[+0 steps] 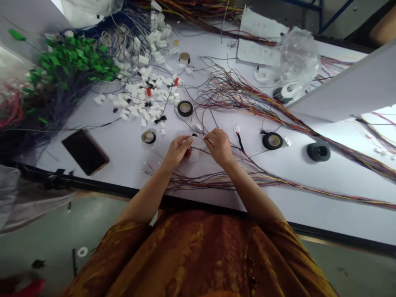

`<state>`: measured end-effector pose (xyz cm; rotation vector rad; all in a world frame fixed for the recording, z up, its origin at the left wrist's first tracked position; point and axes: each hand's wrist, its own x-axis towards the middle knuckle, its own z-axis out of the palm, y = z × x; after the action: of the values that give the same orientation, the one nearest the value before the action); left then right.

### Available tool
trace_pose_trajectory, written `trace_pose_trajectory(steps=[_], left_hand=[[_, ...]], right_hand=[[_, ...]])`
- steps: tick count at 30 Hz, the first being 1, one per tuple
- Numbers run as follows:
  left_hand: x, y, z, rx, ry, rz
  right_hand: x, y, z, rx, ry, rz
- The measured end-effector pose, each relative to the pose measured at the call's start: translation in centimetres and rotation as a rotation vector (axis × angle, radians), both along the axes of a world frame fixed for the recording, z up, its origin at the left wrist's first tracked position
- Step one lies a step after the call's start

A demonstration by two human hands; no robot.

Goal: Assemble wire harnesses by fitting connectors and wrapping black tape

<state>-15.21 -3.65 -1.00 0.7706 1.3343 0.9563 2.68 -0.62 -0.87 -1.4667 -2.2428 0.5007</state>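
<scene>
Left hand [177, 151] and right hand [219, 146] both clenched, pinching thin wire [195, 147] between fingertips, just above white table [117, 152]. White connectors [136, 93] lie heaped loose upper left. Multicolour wire bundle [247, 99] fanned out right; tape rolls [185, 108] scattered nearby.

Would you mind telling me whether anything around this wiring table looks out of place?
A small white ring, perhaps a tape core, lies on the floor left of the person, away from the tape rolls on the table.
</scene>
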Motion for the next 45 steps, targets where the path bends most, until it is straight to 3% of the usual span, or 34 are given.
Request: trace_pose_trajectory(steps=[4, 6, 9, 12, 17, 20, 24, 27, 33, 36, 40, 45], left_hand=[[-0.1, 0.5, -0.4, 0.052, -0.018, -0.068], [-0.1, 0.8, -0.8, 0.089, -0.019, -0.073], [0.1, 0.8, -1.1, 0.115, -0.015, -0.033], [0.3, 0.6, -1.0, 0.11, -0.004, -0.001], [0.3, 0.5, -0.7, 0.106, 0.01, 0.01], [0.1, 0.6, -0.9, 0.083, 0.007, 0.015], [-0.3, 0.7, -1.1, 0.107, -0.029, -0.018], [-0.6, 0.6, -0.8, 0.159, -0.058, -0.066], [-0.9, 0.3, 0.0, 0.218, -0.059, -0.079], [-0.9, 0.3, 0.0, 0.214, -0.052, -0.069], [-1.0, 0.3, -0.1, 0.168, -0.096, -0.026], [-1.0, -0.7, 0.9, -0.027, -0.37, -0.048]], right_hand=[[-0.1, -1.1, -0.3, 0.022, 0.195, 0.101], [-0.3, -0.6, -0.6, -0.031, 0.254, 0.062], [-0.8, 1.1, -0.8, -0.097, 0.16, -0.064], [-1.1, 2.5, -0.5, -0.123, -0.022, -0.074], [-1.3, 2.5, -0.3, -0.143, -0.012, -0.106], [-1.2, 2.1, -0.1, -0.118, -0.008, -0.066], [-1.0, 1.4, 0.9, -0.094, 0.153, 0.052], [-1.1, 0.6, 1.8, -0.167, 0.259, 0.165], [-0.5, -0.9, 2.0, -0.341, 0.287, 0.165], [0.8, -1.7, 1.2, -0.243, 0.257, 0.211], [1.9, -2.9, 0.6, -0.119, 0.197, 0.146], [1.7, -3.8, 0.9, -0.031, 0.172, 0.042]])
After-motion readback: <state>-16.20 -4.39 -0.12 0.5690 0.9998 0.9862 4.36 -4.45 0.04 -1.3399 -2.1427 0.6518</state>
